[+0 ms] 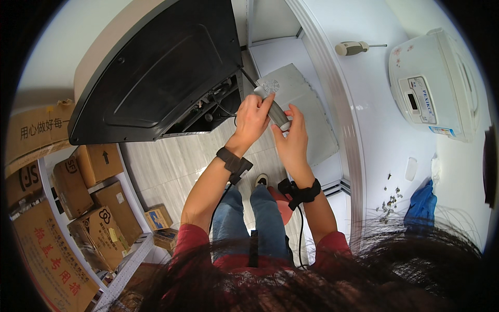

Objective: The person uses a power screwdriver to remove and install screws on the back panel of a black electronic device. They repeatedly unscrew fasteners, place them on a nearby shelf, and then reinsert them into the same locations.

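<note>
A screwdriver with a grey and white handle (277,113) is in my hands, its dark shaft slanting up to the edge of a large black housing (171,74). My left hand (252,117) grips the handle near its shaft end, index finger laid along it. Around the butt end, the thumb and fingers of my right hand (291,136) are loosely curled. The shaft's tip meets the housing's corner, and I cannot see what it engages. Wires and inner parts (206,105) show through the housing's open side.
A grey metal panel (315,121) with a round vent lies beneath my right hand. The white counter (374,156) holds a second screwdriver (353,48), a rice cooker (419,89), scattered screws (390,202) and a blue bag (422,204). Cardboard boxes (101,234) fill the left shelf.
</note>
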Motion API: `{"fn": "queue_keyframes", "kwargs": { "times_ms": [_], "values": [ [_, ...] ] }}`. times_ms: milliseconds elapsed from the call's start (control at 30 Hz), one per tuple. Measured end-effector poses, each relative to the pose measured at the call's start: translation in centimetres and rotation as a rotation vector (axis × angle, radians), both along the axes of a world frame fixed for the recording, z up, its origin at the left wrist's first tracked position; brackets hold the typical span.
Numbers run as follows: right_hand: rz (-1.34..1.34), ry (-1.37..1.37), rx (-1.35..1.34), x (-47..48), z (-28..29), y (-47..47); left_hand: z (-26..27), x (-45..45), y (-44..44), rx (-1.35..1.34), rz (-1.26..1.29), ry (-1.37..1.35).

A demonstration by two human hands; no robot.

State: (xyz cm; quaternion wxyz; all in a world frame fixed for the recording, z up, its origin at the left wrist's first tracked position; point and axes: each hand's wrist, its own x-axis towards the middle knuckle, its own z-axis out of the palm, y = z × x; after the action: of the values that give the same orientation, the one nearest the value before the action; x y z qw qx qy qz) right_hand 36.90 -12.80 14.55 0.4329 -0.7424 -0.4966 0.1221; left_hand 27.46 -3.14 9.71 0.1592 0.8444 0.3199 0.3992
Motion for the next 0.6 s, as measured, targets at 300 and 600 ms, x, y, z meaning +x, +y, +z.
{"fn": "queue_keyframes", "kwargs": {
  "times_ms": [300, 600],
  "values": [
    [0.013, -0.159, 0.066, 0.6, -0.6, 0.2, 0.0, 0.0, 0.0, -0.007, 0.015, 0.022],
    [0.044, 0.001, -0.081, -0.5, 0.8, 0.4, 0.4, -0.3, 0.0, 0.020, -0.024, 0.034]
  ]
}}
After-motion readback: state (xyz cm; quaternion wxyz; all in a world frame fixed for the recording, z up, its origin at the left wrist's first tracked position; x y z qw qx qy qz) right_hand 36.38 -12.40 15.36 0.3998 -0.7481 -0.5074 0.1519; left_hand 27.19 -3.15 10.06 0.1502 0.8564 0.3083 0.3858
